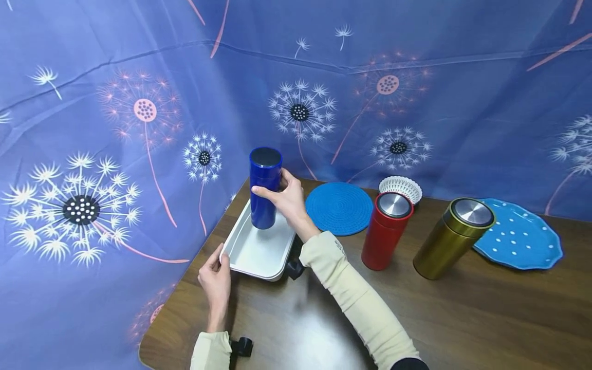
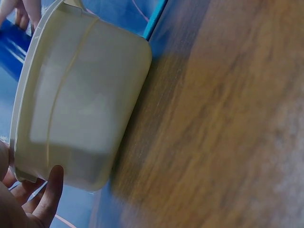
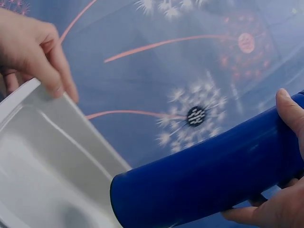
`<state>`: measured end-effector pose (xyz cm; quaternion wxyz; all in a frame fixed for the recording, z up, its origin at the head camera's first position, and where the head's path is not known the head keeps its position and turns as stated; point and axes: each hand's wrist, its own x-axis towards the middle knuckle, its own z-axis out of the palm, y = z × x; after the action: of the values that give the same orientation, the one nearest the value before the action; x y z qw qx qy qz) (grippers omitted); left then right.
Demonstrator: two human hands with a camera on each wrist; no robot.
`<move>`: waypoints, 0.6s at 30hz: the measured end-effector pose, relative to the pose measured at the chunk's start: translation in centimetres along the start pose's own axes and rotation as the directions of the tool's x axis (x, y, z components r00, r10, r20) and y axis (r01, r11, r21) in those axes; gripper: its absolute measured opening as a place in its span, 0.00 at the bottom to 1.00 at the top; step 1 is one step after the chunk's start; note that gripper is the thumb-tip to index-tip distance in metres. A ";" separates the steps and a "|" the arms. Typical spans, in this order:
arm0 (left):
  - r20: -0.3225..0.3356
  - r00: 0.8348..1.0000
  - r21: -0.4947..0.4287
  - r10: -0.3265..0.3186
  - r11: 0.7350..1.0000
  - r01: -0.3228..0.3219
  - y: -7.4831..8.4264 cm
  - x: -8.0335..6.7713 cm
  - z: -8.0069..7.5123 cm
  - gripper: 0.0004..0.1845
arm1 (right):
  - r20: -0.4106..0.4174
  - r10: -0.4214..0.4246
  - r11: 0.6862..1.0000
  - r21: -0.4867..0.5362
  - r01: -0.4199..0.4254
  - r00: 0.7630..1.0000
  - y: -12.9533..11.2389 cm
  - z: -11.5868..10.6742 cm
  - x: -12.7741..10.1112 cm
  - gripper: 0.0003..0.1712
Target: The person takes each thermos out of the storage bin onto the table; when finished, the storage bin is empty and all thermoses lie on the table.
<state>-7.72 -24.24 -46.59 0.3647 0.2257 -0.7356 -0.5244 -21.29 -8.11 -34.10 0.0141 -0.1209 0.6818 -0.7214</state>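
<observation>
A blue thermos flask point(image 1: 262, 174) with a dark lid stands upright in my right hand point(image 1: 292, 201), its lower end over the white rectangular tub point(image 1: 254, 259). In the right wrist view, thumb and fingers wrap round the flask point(image 3: 199, 175) while its base overlaps the tub's inside. My left hand point(image 1: 216, 280) pinches the tub's near left corner at the rim. From the left wrist view, the tub's wall point(image 2: 85, 104) is smooth and deep, with fingers curled under the lip. I cannot tell whether the flask touches the tub's floor.
Right of the tub lies a round blue woven mat point(image 1: 339, 208). Farther right stand a red thermos flask point(image 1: 386, 234) and a gold one point(image 1: 450, 241). Behind them are a white lattice basket point(image 1: 409, 185) and a blue dotted plate point(image 1: 522, 236). Dandelion-print cloth point(image 1: 240, 103) borders the wooden table point(image 1: 485, 318).
</observation>
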 end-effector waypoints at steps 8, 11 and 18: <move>0.008 1.000 -0.028 -0.023 0.999 0.023 0.2 0.0 0.0 0.14 | -0.033 -0.107 0.993 0.041 0.108 0.994 -3.4 -2.6 -2.3 0.36; 0.013 1.000 -0.028 -0.028 0.999 0.029 0.5 0.0 0.0 0.14 | -0.054 -0.169 0.982 0.071 0.172 0.984 -4.3 -3.7 -3.1 0.35; 0.034 0.998 -0.043 -0.044 0.998 0.045 3.2 -0.5 -0.5 0.15 | -0.113 -0.239 0.970 0.013 0.242 0.964 -5.8 -6.3 -5.5 0.37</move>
<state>-6.86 -23.04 -43.66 0.3458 0.2253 -0.7244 -0.5521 -16.30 -0.53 -29.54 -0.1098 -0.1626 0.6522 -0.7322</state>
